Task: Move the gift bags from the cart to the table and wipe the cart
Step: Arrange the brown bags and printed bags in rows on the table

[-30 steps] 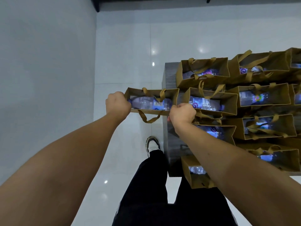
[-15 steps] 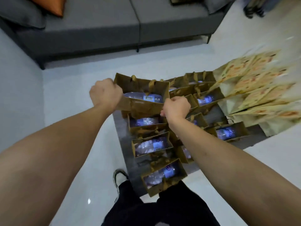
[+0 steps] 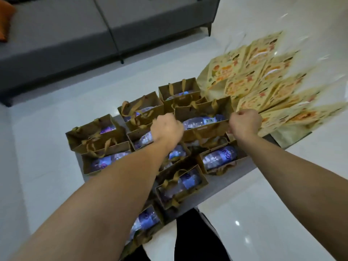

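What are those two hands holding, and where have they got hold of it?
One open brown paper gift bag with a water bottle inside: the left hand grips its left end, the right hand its right end.

Brown kraft gift bags [image 3: 204, 127] showing clear bottles with purple-blue labels [image 3: 219, 157]; cream bags with orange cartoon prints [image 3: 263, 85] fanning upper right; grey sofa [image 3: 75, 29] bordering glossy white floor [image 3: 263, 213].

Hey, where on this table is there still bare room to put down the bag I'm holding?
Both hands, left and right, grip the held bag. A bare table strip shows along the right edge, beside the bag with the purple-label bottle. The rest is packed with brown bags, and the patterned bags fill the far right.
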Demonstrator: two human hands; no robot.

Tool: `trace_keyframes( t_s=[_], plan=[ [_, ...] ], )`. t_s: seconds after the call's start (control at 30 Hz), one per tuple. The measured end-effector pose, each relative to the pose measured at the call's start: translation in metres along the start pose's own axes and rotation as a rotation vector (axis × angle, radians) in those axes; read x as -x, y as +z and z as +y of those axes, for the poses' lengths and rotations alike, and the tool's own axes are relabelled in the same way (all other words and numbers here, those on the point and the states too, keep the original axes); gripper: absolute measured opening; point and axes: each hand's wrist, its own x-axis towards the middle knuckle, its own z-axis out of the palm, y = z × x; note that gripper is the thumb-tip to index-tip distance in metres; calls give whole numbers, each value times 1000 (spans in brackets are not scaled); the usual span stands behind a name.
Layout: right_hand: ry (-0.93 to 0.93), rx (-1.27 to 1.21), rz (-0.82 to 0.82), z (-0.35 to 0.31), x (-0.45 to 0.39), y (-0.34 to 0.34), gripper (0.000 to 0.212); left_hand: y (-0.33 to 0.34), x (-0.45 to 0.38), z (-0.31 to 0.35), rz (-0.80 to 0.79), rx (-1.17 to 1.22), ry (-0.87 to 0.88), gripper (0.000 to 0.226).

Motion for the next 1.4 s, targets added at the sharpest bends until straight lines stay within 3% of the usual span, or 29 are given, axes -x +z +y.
trace_keyframes(
  t_s=[0.2, 0.37, 0.5, 0.8, 0.9, 1.03, 1.3, 1.4],
  plan=[
    [29, 86, -85, 47, -48, 8, 25, 73, -8, 30, -27, 160, -154, 29],
    [125, -48, -41, 62, -68, 20, 24, 76, -26, 45, -21, 155, -152, 28],
    [93, -4, -22, 73, -79, 25, 28, 85, -28, 47, -93, 168, -167, 22],
    [114, 76, -238, 121, -97, 80, 19, 130, -15, 15, -209, 154, -320, 21],
    [156, 78, -265, 107, -77, 81, 34, 134, -7, 7, -228, 306, -342, 29],
    [37, 72, -249, 62, -24, 92, 24, 116, -3, -24, -115, 379, -399, 26],
    [-388, 156, -652, -25, 114, 191, 22, 31, 4, -188, 308, 202, -625, 25],
    [-481, 405, -814, -44, 161, 231, 26, 1, 2, -248, 388, 84, -780, 31]
  ],
)
